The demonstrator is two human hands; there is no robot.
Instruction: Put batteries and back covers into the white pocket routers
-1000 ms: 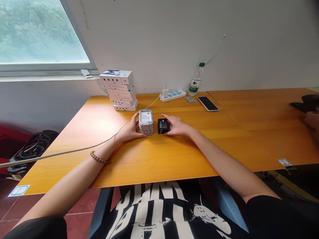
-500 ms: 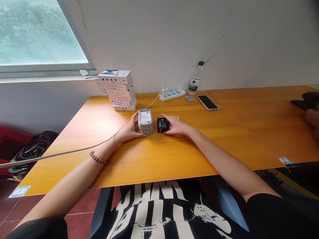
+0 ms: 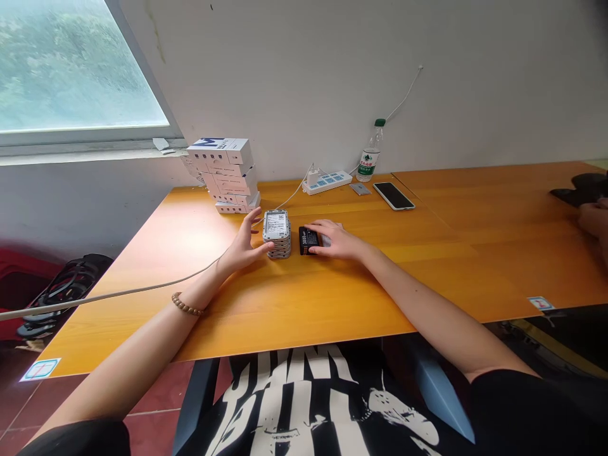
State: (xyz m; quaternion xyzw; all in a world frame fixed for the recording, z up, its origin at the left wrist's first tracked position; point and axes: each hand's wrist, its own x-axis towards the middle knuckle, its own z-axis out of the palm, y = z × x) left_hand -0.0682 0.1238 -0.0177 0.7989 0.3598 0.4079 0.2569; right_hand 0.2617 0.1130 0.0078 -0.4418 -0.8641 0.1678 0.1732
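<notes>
A stack of white-and-grey plastic device shells (image 3: 276, 223) stands on the table, the top one bearing a printed label. My left hand (image 3: 243, 244) is open at the stack's left side, fingers spread, its thumb reaching across the near left edge of the shells. To the right of the stack lies a black battery (image 3: 308, 239) with white and orange print; I cannot tell whether others lie beneath it. My right hand (image 3: 338, 240) spans the battery from above, index finger at the far edge and thumb at the near edge. The palm covers its right part.
White boxes (image 3: 228, 174) are piled at the back left. A white cable (image 3: 156, 289) runs past my left wrist to a power strip (image 3: 327, 182). Behind are a water bottle (image 3: 368, 158), a phone (image 3: 393, 196) and a small grey packet (image 3: 360, 189). Another person's hand (image 3: 593, 215) is far right.
My left hand has loosened from the shell stack, its fingers lifting away to the left and its thumb rising. The fingers of my right hand have moved up over the top of the battery.
</notes>
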